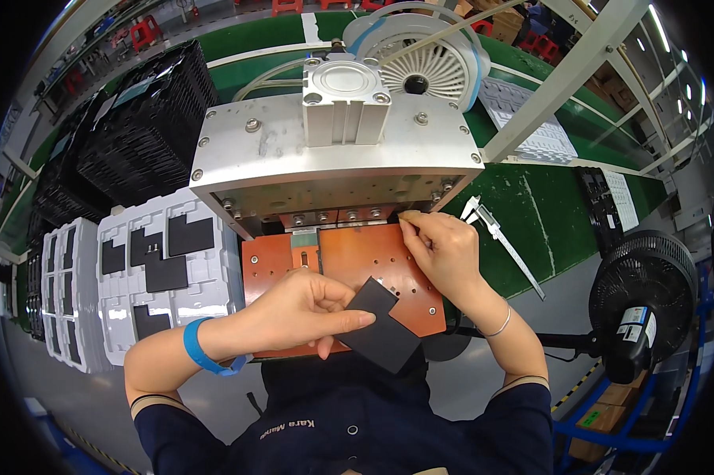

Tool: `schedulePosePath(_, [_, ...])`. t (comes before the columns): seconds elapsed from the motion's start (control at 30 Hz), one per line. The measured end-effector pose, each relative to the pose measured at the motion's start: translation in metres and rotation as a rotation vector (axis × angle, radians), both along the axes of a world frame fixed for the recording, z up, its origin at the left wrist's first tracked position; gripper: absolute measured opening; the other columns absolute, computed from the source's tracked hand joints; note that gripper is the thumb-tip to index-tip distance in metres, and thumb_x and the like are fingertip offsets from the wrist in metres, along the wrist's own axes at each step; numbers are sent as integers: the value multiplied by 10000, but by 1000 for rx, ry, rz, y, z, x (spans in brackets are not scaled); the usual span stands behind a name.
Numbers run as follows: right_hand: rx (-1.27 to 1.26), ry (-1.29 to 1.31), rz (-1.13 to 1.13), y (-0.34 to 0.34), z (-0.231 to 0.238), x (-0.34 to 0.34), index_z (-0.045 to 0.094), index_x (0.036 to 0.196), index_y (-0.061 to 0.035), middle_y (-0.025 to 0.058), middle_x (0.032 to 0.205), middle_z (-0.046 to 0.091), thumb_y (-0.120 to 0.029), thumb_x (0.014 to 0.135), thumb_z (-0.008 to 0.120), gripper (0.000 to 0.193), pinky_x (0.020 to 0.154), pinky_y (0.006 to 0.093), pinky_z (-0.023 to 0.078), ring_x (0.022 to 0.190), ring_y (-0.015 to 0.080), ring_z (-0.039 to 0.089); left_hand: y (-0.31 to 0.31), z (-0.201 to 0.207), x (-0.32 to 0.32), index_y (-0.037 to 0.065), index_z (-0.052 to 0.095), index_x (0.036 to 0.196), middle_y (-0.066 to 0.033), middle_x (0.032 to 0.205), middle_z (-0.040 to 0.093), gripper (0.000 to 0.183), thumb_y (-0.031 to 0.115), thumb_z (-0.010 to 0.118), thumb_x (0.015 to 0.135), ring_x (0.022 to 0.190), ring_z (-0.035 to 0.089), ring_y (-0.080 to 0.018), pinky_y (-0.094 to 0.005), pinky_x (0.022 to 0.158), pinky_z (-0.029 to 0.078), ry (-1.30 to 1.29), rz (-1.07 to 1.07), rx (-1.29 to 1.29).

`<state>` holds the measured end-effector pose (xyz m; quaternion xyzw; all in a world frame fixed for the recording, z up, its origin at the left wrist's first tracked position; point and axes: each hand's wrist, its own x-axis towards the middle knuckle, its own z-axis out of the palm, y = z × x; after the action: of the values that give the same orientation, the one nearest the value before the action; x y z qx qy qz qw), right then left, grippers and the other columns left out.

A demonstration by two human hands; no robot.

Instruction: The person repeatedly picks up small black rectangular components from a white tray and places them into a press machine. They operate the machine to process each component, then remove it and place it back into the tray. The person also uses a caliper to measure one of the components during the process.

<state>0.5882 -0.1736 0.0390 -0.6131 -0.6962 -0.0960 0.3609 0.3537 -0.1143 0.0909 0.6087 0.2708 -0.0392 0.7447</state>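
Note:
My left hand (313, 310) pinches a flat black sheet (382, 331) with a notched corner between thumb and fingers. The sheet is tilted over the near edge of an orange base plate (357, 245). At the plate's far right, my right hand (445, 247) has its fingers drawn together just under the front edge of a silver metal press housing (333, 162); anything at its fingertips is too small or hidden. A round-topped cylinder (342, 99) stands on the housing. Left of the plate, a white moulded tray (206, 277) carries several similar black sheets (165, 273).
Stacked black trays (147, 123) stand at the far left, beside more white trays (72, 293). A caliper (503, 245) lies on the green bench (499, 190) at right. A black fan (642, 293) stands beyond it. A white frame post (562, 79) rises behind; another white fan (420, 59) sits behind the press.

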Motion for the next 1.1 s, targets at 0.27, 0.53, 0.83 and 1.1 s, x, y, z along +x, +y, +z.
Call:
schedulePosePath(0.27, [-1, -30, -17, -1, 1, -3, 702, 861, -53, 67, 638, 631, -53, 787, 702, 74, 542, 311, 506, 573, 217, 621, 2, -3, -2, 10, 649, 787, 9, 633, 619, 280, 242, 661, 942, 492, 579, -42, -178, 467, 380, -16, -15, 11])
schedulePosePath(0.53, [-26, 100, 194, -26, 13, -2, 701, 832, -63, 15, 534, 513, -26, 723, 689, 115, 466, 269, 420, 453, 156, 499, -11, 9, -29, -4, 684, 862, 24, 638, 611, 253, 236, 667, 939, 502, 568, -31, -170, 486, 362, -29, 15, 12])
schedulePosePath(0.83, [-143, -95, 8, -20, 10, -4, 698, 1028, -74, 54, 688, 602, -125, 794, 669, 241, 508, 334, 483, 575, 228, 605, -30, 8, -79, -34, 681, 838, -1, 642, 618, 173, 123, 690, 910, 506, 569, -45, -186, 485, 408, 18, 192, 19])
schedulePosePath(1.1, [-4, -163, 155, -23, 1, 5, 729, 961, -97, 40, 608, 530, -84, 762, 676, 206, 477, 325, 444, 501, 200, 526, -50, 5, -134, -68, 682, 834, -64, 661, 662, 118, 41, 681, 879, 495, 593, -78, -194, 480, 436, -19, 480, 2])
